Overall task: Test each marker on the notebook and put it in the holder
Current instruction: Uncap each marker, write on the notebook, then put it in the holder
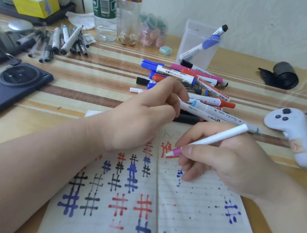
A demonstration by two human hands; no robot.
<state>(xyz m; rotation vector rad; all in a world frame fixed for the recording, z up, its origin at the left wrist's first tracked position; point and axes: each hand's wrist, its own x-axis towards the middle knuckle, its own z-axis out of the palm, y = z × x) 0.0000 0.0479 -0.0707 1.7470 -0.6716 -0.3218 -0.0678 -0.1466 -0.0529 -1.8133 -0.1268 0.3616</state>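
Note:
An open notebook (186,207) lies in front of me, covered in red, blue and black hash marks. My right hand (226,162) grips a white marker with a pink collar (211,141), tip down on the right page near red writing. My left hand (145,115) rests on the notebook's top left, fingers loosely curled; I cannot see whether it holds a cap. A pile of markers (187,82) lies just beyond. The clear plastic holder (198,42) stands behind the pile with one blue-gripped whiteboard marker (208,43) inside.
A group of grey and black pens (61,43) lies at the back left, near two plastic bottles (113,10). A dark phone (7,86) sits left. A white controller (294,131) lies right, a black roll (283,74) behind it.

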